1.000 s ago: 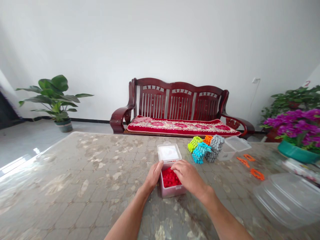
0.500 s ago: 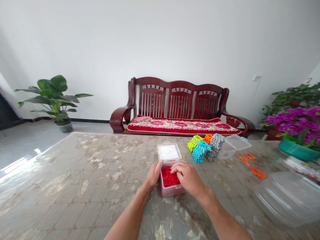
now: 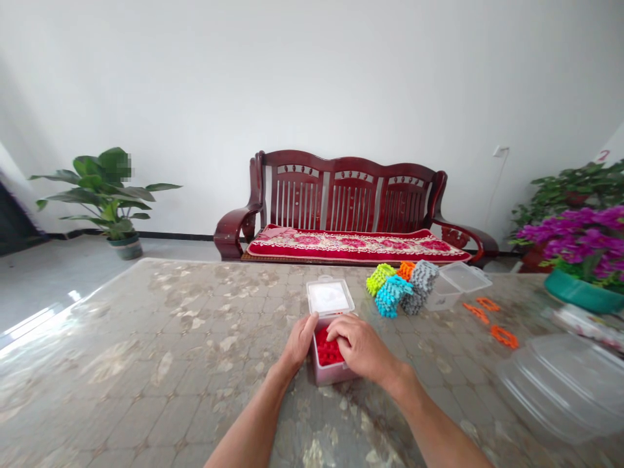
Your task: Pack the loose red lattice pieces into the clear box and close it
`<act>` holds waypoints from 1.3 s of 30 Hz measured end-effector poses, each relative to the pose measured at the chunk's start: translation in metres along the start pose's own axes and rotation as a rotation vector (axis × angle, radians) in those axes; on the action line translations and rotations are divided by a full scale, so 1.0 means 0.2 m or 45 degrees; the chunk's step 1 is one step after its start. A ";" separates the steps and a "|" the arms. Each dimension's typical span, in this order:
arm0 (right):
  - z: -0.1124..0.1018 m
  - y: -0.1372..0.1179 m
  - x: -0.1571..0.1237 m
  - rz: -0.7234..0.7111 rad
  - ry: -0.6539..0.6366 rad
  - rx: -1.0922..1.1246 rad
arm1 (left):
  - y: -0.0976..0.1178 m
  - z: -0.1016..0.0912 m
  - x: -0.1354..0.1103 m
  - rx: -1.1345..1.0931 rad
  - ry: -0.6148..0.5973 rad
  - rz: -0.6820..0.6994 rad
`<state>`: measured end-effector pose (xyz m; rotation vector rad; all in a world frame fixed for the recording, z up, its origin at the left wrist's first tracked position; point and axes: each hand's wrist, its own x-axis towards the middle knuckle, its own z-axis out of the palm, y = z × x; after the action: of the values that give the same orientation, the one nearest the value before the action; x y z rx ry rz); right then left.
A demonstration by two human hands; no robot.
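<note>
Although both hands remain at the same plastic box [image 3: 336, 375], the right hand [image 3: 361, 348] has slid left since the earlier view and now covers more of the red pieces [image 3: 327, 348] inside it. On the left, the left hand [image 3: 299, 341] clasps the box's left side, its grip closed against the wall. Just right of that grip, the right hand's curled fingers [image 3: 351, 331] press down into the red pieces; whether they have hold of any, I cannot tell. The box sits on the counter [image 3: 146, 364], its white lid [image 3: 330, 298] open behind it. Further right of the grip stand green, blue, orange and grey stacks [image 3: 397, 288], then a small clear tub [image 3: 458, 283], orange links [image 3: 504, 336] and a large clear cover [image 3: 565, 390].
</note>
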<state>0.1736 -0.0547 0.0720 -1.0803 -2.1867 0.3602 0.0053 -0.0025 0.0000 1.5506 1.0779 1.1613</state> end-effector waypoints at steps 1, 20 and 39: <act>0.00 0.00 0.00 -0.008 0.001 0.008 | 0.00 0.00 0.00 -0.005 -0.005 -0.002; 0.15 0.40 -0.22 0.840 0.777 0.566 | 0.07 0.01 -0.01 -0.500 -0.082 -0.052; 0.16 0.37 -0.22 0.749 0.611 0.658 | 0.10 -0.05 -0.01 -1.031 -0.371 -0.222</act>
<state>0.2161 -0.0423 -0.0098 -1.3167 -1.2315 0.7811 -0.0020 -0.0068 0.0199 0.9205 0.4371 1.0246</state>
